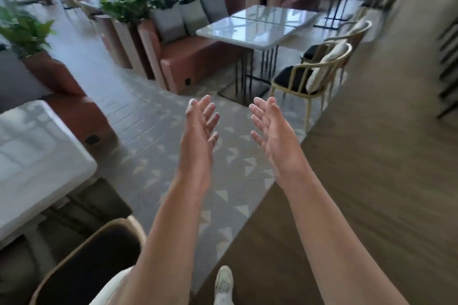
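This looks like the approach step: the person heads over the patterned floor (153, 141) toward the chair (295, 78) drawn up at the white desk (255, 30) ahead, well apart from both hands. The left hand (198, 141) and right hand (277, 141) are raised, palms facing, each grip wide, fingers straight, holding and touching nothing. The next move probably calls for closing in before reaching for the chair's back.

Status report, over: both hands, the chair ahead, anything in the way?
Left hand open, empty. Right hand open, empty. Nearer black-seated chair ahead, untouched, beside white table. Only patterned carpet between.
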Demonstrator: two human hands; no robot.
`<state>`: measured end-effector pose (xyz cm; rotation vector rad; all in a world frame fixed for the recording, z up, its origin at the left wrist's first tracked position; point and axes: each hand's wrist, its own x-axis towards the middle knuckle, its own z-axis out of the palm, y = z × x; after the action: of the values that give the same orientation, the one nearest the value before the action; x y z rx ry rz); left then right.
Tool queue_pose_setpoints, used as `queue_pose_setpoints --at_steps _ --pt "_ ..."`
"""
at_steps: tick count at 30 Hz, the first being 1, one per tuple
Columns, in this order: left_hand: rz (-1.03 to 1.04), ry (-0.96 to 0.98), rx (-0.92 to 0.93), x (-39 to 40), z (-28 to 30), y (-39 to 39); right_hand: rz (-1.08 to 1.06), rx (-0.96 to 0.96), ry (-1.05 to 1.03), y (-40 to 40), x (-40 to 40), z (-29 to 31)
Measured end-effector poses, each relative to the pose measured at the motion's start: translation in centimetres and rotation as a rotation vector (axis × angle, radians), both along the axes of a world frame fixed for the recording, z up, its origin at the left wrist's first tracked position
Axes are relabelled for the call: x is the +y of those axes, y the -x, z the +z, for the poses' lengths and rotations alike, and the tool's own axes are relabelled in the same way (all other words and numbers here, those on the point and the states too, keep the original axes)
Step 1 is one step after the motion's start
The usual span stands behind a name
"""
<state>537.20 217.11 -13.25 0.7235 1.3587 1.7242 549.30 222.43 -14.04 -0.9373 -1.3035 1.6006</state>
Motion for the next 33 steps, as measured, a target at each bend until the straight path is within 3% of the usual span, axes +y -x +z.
queue_pose_setpoints --at_steps 15,25,33 --pt "-0.503 -0.023 -0.045 21.6 -0.8 -1.2 -0.547 -0.101 0.027 -2.2 15.7 -0.1" --pt "-0.621 0.071 -0.038 32.2 -3.6 -5.8 -0.667 -0.101 0.074 -7.2 24.5 -2.5" --pt "-0.597 0.059 0.025 45.6 -1.8 -11.6 -0.645 0.005 0.047 -13.7 38.6 -0.9"
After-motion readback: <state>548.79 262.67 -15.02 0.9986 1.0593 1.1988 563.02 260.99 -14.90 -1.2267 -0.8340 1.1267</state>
